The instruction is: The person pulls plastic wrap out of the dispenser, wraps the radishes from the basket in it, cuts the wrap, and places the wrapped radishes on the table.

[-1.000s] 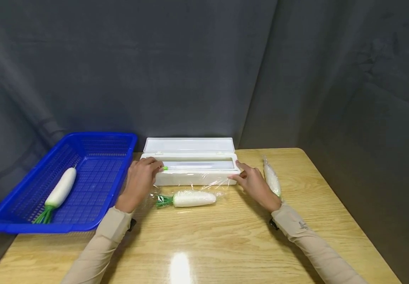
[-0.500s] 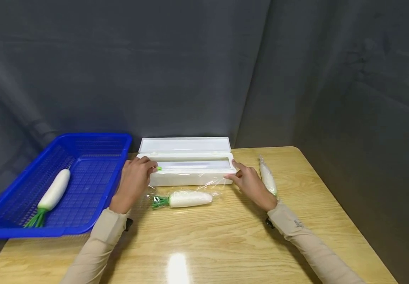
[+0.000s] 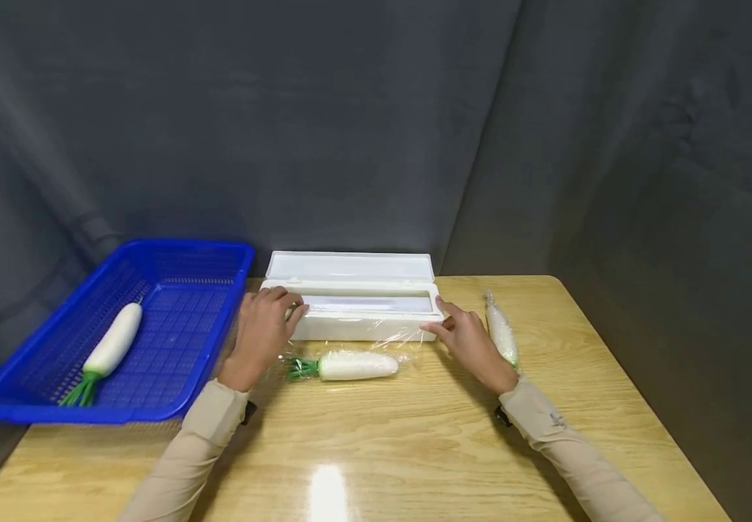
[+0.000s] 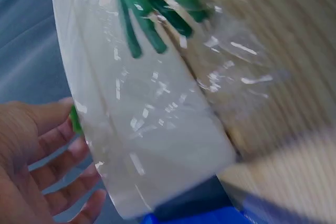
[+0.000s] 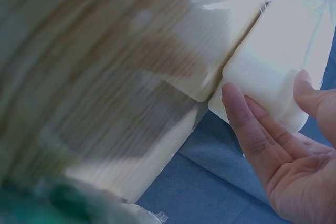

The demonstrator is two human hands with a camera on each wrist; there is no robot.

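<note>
Left fingers [image 4: 55,115] seemingly pinching green tab [image 4: 76,120], right fingers [image 5: 242,113] gripping one end, white box [image 3: 359,328] between them

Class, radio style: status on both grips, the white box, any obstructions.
Left grip pinches green tab; right grip holds white box at right end. Lid raised, clear film over box front. No evident obstruction; radish lies just in front.
</note>
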